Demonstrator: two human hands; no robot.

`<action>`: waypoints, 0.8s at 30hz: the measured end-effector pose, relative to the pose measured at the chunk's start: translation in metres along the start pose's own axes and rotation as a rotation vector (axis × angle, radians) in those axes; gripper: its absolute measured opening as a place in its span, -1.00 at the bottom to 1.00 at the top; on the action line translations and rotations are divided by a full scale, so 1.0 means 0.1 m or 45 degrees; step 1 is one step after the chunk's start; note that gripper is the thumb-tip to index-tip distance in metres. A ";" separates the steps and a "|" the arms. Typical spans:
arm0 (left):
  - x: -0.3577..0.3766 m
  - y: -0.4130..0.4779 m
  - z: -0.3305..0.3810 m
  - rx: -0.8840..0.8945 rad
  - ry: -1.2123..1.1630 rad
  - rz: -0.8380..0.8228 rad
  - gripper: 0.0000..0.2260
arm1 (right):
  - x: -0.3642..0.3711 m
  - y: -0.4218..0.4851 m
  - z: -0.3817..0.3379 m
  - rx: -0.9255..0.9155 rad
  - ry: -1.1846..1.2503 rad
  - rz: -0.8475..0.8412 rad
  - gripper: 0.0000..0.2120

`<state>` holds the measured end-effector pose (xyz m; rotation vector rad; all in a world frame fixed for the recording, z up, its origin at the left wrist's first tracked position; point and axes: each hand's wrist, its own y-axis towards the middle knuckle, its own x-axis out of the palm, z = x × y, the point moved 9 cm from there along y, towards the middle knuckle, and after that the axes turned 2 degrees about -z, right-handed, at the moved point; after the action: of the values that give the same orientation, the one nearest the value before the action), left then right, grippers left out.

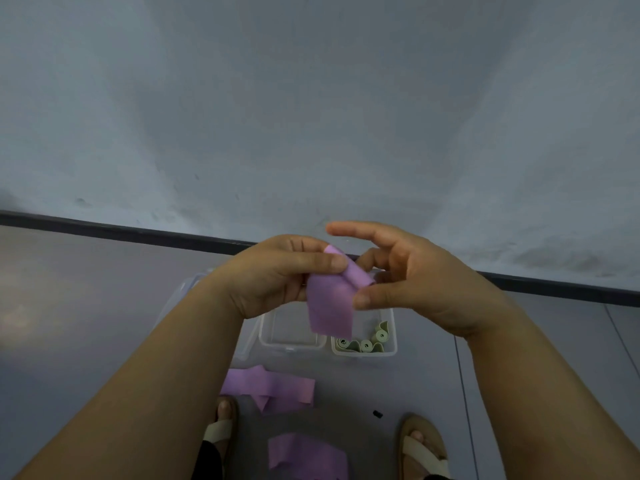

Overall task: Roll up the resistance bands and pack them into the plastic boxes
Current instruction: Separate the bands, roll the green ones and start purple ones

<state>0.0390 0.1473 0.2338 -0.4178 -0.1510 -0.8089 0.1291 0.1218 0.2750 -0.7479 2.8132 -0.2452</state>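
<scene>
The grey floor (pixel 104 306) carries everything, and the empty box (pixel 294 345) on it serves as the marker. Above that box, the left hand (pixel 277 275) and right hand (pixel 408 282) meet on one purple band (pixel 329 306), held in the air well clear of the floor. The left thumb and fingers pinch the band at the roll's far end. The right thumb presses at its near end with curled fingers behind, and the forefinger lifts free.

Just right of the empty box stands a second box (pixel 390 336) holding green rolls (pixel 360 344), so the green lot looks packed. On the near side of the empty box, toward the sandalled feet, lie loose purple bands (pixel 273 389), flat and unrolled, with one more (pixel 304 455) nearer still.

By my reading, purple is barely begun: nothing purple is boxed, and at least three bands remain.

The held band's rolled part (pixel 358 275) is short. Its long axis slants from upper left to lower right, and the unrolled tail hangs straight down toward the empty box.
</scene>
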 end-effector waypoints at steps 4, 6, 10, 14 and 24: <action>0.13 -0.02 -0.02 -0.049 -0.070 -0.137 -0.62 | 0.11 0.00 -0.06 -0.035 -0.149 -0.100 -0.40; 0.15 -0.03 -0.02 -0.060 -0.059 -0.156 -0.62 | 0.12 0.00 -0.06 -0.032 -0.157 -0.104 -0.43; 0.15 -0.02 -0.02 -0.054 -0.038 -0.156 -0.61 | 0.10 0.00 -0.07 -0.044 -0.158 -0.072 -0.47; 0.17 -0.04 -0.02 -0.044 0.043 -0.198 -0.57 | 0.04 -0.01 -0.08 -0.084 -0.088 0.007 -0.49; 0.09 -0.05 0.03 0.015 0.140 -0.074 -0.62 | -0.04 -0.05 -0.01 -0.095 0.253 -0.037 -0.52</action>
<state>0.0419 0.1393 0.2410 -0.3585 -0.0657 -0.8854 0.1343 0.1198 0.2773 -0.8229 3.0151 -0.2327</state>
